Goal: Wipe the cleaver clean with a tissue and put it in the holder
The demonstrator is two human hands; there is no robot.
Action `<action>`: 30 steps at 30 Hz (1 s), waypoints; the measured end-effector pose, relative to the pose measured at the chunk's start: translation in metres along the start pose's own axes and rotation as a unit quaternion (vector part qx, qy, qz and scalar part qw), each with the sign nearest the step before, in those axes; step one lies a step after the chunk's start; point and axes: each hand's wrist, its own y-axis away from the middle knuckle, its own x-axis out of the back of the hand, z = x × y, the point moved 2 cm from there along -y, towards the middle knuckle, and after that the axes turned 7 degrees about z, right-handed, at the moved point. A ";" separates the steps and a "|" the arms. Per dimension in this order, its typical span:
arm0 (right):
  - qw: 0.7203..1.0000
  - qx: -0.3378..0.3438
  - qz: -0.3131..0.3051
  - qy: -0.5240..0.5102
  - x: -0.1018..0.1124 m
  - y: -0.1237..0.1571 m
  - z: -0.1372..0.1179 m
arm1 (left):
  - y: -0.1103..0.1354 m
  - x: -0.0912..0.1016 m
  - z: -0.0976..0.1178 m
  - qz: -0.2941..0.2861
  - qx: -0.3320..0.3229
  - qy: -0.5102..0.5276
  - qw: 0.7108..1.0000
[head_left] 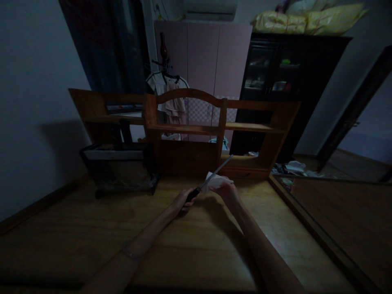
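My left hand [183, 202] is closed around the black handle [192, 195] of a tool with a long, thin metal blade or shaft [221, 165]. It points up and to the right, away from me; the dim light does not show whether it is a knife or another slim tool. Beside it, my right hand [227, 191] pinches a white sheet [217, 180], which looks like a tissue or thin cloth. The sheet lies against the lower part of the metal. Both hands are above the pale wooden surface [196, 245].
A wooden shelf unit [190, 130] stands along the far edge. At left sits a dark wheeled frame or case [122, 167]. A raised wooden edge [309, 220] runs down the right side. Behind are a pink wardrobe [202, 61] and a dark cabinet [294, 73].
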 end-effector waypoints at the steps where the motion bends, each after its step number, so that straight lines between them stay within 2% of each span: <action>1: 1.000 0.001 0.004 0.001 0.002 -0.001 0.001 | 0.000 0.000 0.000 0.000 0.001 -0.006 1.000; 8: 1.000 0.003 0.015 0.005 0.006 0.001 0.001 | -0.002 0.007 0.004 0.023 -0.025 -0.058 0.998; 13: 0.999 -0.047 0.020 -0.001 0.006 0.000 0.001 | 0.001 0.013 0.010 0.050 -0.061 -0.107 0.991; 19: 0.994 -0.101 0.028 -0.033 0.004 -0.002 -0.001 | 0.006 0.009 0.012 0.073 -0.088 -0.159 0.981; 26: 0.995 -0.080 -0.014 -0.053 -0.005 0.008 -0.002 | 0.010 0.001 0.011 0.090 -0.090 -0.182 0.975; 30: 0.994 -0.093 -0.040 -0.031 -0.012 0.013 0.002 | 0.012 -0.003 0.008 0.093 -0.099 -0.207 0.969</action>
